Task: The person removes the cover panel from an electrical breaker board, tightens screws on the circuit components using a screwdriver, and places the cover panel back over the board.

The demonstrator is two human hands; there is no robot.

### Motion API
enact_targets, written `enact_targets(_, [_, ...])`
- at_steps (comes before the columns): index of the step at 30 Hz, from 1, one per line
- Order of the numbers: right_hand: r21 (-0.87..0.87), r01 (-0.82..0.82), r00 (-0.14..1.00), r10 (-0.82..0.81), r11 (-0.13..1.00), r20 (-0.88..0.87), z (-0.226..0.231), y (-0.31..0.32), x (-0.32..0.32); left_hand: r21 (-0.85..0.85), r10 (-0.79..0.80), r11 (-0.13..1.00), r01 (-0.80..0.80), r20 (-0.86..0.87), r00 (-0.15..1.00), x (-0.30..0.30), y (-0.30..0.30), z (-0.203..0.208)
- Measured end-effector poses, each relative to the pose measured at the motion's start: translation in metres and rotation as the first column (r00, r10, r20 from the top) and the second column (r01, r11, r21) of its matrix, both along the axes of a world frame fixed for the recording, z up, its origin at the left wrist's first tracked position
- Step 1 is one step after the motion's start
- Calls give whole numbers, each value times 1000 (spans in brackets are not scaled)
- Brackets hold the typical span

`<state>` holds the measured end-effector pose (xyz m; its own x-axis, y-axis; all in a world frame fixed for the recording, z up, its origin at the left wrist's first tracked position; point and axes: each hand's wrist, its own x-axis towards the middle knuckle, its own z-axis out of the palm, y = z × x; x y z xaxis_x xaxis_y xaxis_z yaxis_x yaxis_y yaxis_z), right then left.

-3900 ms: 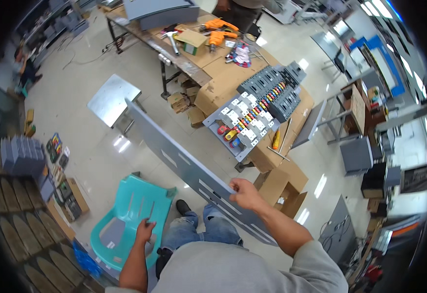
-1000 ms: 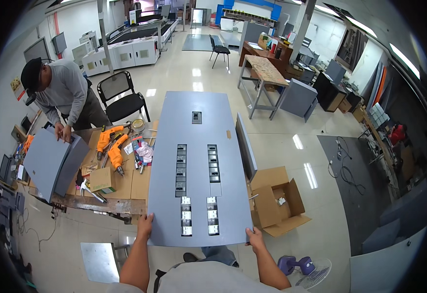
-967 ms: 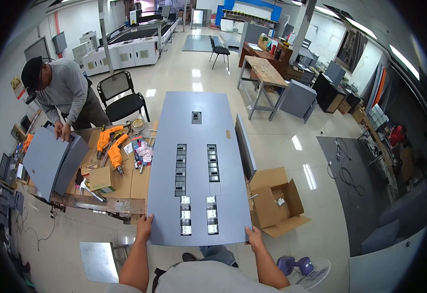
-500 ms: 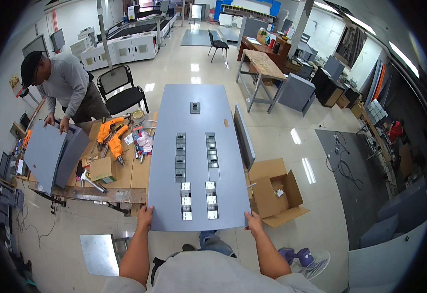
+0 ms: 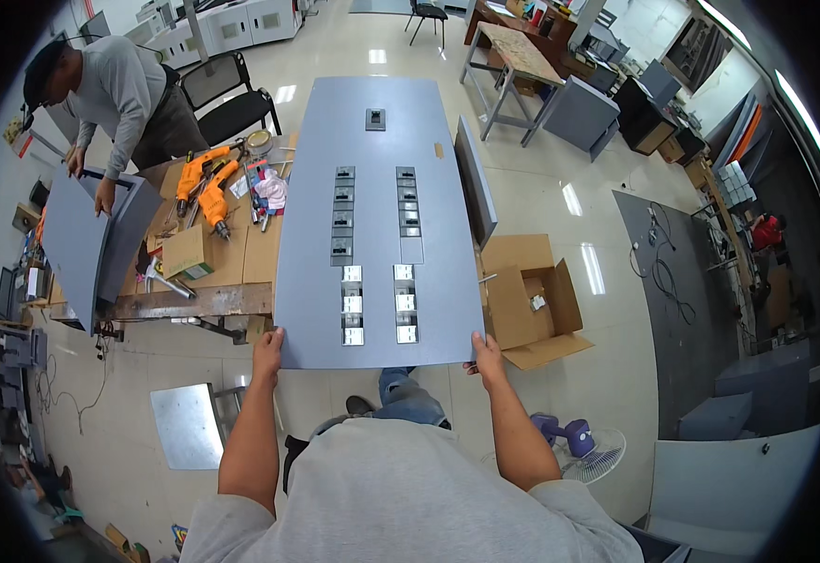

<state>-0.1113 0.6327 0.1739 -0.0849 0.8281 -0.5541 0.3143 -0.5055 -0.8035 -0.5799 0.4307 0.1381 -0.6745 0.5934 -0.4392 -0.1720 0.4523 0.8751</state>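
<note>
A long grey metal electrical panel cover (image 5: 372, 235) lies flat in front of me, stretching away from my body. My left hand (image 5: 267, 354) grips its near left corner, fingers wrapped round the edge. At the near right corner, my right hand (image 5: 488, 357) holds the edge, thumb toward the top face. One dark circuit breaker (image 5: 375, 119) shows in a cutout near the far end. Two columns of dark breakers (image 5: 343, 218) fill the middle slots, and pale silvery breakers (image 5: 404, 302) sit in the slots nearest me. What lies under the cover is hidden.
Left, a workbench (image 5: 255, 235) carries orange power drills (image 5: 213, 202), a hammer (image 5: 168, 281) and a small carton (image 5: 188, 251). A co-worker (image 5: 129, 94) handles a grey metal box (image 5: 77, 244). An open cardboard box (image 5: 523, 310) and a fan (image 5: 598, 457) stand right.
The view has tilted down, so the cover and my hands appear higher. Both hands keep their grip on the cover. The co-worker's hands have shifted on the grey box.
</note>
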Motion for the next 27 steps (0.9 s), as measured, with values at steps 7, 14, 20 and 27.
enact_targets(7, [16,-69,997,69,997,36,7,3,5,0,0,1000,0,-92,996,2,-6,-10])
enact_targets(14, [-19,-59,998,58,998,-25,13,0,3,55,45,998,-40,-107,993,16,-9,-8])
enact_targets(20, [-34,-68,998,67,997,-12,15,-1,0,106,102,991,-83,-197,975,26,-9,-4])
enact_targets(27, [-10,-49,999,49,999,3,17,-3,-2,13,89,996,-88,-135,987,23,-8,-5])
